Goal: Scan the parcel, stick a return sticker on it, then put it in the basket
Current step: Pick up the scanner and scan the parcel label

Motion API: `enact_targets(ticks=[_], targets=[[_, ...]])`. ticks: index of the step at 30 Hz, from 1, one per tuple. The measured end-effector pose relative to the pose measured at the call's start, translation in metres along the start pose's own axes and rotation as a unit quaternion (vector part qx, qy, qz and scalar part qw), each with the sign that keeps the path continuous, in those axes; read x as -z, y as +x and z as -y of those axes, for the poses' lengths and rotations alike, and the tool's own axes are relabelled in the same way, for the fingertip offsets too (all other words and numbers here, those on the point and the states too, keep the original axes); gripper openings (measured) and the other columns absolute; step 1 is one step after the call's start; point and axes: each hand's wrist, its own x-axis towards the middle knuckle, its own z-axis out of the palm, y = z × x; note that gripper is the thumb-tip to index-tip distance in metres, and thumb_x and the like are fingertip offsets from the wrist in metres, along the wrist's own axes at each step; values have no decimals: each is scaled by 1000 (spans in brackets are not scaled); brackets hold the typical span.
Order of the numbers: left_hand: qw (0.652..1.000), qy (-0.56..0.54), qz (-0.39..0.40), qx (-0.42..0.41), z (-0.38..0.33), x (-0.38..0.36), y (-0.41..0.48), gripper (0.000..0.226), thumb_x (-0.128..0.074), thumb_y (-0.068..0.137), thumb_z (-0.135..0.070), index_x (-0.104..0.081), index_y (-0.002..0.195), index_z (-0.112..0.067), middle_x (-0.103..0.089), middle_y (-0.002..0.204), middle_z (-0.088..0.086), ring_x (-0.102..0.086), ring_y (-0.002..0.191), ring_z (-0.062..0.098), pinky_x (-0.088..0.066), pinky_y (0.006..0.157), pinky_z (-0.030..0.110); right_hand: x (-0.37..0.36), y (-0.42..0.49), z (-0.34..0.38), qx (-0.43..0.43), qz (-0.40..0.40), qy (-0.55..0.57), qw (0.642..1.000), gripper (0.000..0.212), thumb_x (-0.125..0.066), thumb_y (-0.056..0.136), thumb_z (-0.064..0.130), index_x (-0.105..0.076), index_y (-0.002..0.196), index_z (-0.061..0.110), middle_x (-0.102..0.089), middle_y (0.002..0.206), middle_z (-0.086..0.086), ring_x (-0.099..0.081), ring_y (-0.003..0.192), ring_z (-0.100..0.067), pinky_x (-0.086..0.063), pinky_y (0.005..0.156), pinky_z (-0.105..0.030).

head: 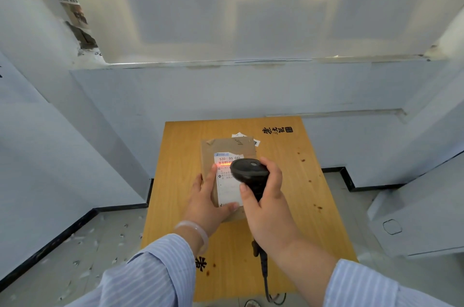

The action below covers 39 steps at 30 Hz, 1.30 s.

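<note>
**Parcel under the red scan line on a wooden bench**

Parcel (227, 156), a brown cardboard box with a white shipping label (229, 178) facing up, is sitting near the middle of the orange wooden bench (313, 206). A person's left hand (208, 203) is bracing it from the near left corner, its grip wrapped around the box edge with the thumb lying across the bottom of the label. The right hand (268, 201) is closing its grip fully around the handle of a black barcode scanner (248, 171), whose head is hovering just above the label's right side. A glowing red line (224, 164) is falling across the barcode near the label's top. The scanner's cable (263, 271) is trailing down past the bench's near edge. Small white stickers (238, 135) are lying on the bench just beyond the box's far right corner. A pale bracelet (193, 228) is circling the left wrist, and both arms are showing blue striped sleeves (155, 274).
</note>
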Motion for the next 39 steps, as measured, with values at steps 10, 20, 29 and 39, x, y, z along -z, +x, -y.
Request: enact_targets(ticks=[10, 20, 29, 39], targets=[[1000, 1, 6, 15, 4, -3, 0, 105, -77, 68, -48, -4, 143, -59, -11, 160, -3, -24, 143, 25, -37, 110, 49, 2, -1, 1, -9, 3, -1, 1000, 53, -52, 97, 27, -19, 134, 46, -53, 113, 19, -56, 100, 5, -47, 73, -7], [1000, 1, 12, 25, 7, -7, 1, 107, -75, 64, -53, -1, 141, -60, -22, 156, 0, -31, 138, 26, -40, 107, 50, 2, -1, 1, -16, 20, -2, 1000, 53, -51, 97, 26, -18, 133, 46, -51, 115, 17, -53, 102, 7, -44, 75, -3], [999, -11, 22, 35, 11, -11, -1, 109, -76, 61, -54, 0, 138, -65, -25, 154, 1, -34, 136, 26, -42, 105, 49, 1, 3, -7, -17, 11, -17, 1000, 54, -52, 96, 28, -18, 135, 45, -54, 120, 11, -56, 105, -1, -50, 86, -19], [998, 0, 45, 49, 20, -14, -12, 112, -79, 62, -52, -4, 145, -56, -22, 157, 1, -29, 139, 24, -34, 112, 48, 20, 21, -63, -118, 8, -89, 989, 59, -52, 95, 38, -14, 140, 44, -51, 129, 4, -55, 112, -15, -52, 92, -37]])
